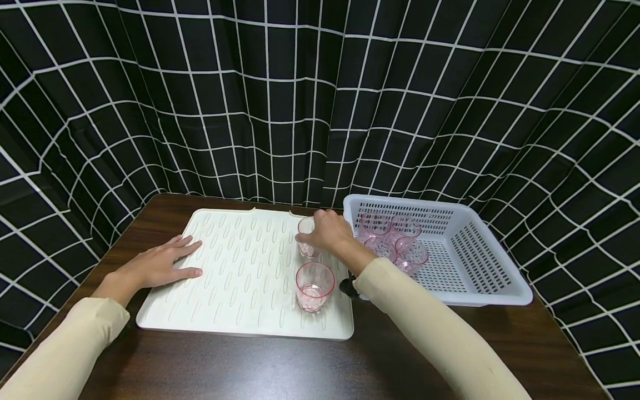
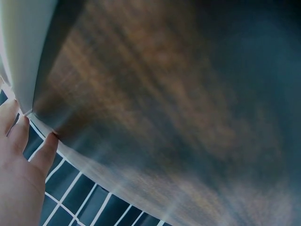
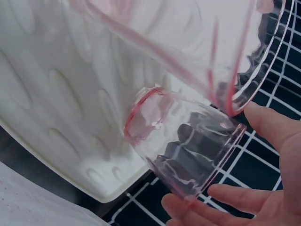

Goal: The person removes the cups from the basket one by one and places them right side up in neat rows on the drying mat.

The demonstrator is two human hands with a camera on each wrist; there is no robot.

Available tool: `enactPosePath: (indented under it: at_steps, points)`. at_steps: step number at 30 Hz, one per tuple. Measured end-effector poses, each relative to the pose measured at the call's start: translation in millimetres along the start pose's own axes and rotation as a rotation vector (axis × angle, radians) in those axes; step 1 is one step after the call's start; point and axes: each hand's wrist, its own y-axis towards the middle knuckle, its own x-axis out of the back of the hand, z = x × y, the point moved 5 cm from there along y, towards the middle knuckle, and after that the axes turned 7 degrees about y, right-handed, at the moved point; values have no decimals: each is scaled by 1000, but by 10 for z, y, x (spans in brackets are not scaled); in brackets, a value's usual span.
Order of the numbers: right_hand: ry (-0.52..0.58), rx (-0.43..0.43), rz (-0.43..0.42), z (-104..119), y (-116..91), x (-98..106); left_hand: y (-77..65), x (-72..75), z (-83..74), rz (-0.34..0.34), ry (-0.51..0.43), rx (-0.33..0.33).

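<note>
My right hand (image 1: 330, 230) grips a clear, pink-tinted drinking glass (image 1: 309, 253) by its rim at the far right of a white ribbed draining mat (image 1: 235, 266). In the right wrist view, thumb and fingers lie on opposite sides of that glass's rim (image 3: 218, 165), and its base is at the mat. A second pink-rimmed glass (image 1: 314, 289) stands upright on the mat, nearer to me; it looms large at the top of the right wrist view. My left hand (image 1: 160, 264) rests with spread fingers on the mat's left edge.
To the right stands a pale perforated plastic basket (image 1: 492, 250) with several pink glasses (image 1: 411, 253) grouped at its left end. Mat and basket sit on a dark wooden table (image 1: 240, 366). A black curtain with a white grid (image 1: 300, 100) surrounds the table's back and sides.
</note>
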Motion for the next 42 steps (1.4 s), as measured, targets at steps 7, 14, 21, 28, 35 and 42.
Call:
enactPosePath:
  at_steps: [7,14,21,28,35,42]
  points:
    - [-21,21,22,95,-108,96,0,-32,15,12,-14,8]
    - [102,114,34,161,-260,430,-4,-23,19,5,-18,5]
    - [258,234,51,-159,-279,718,-3,-14,2,13,-19,10]
    - [401,340,93,-649,-319,878,4,-7,-1,11,-10,13]
    - [401,359,143,-1023,-398,954,1,-16,10,10,-13,11]
    - [375,346,202,-1386,-478,988,4,-19,10,15,-9,16]
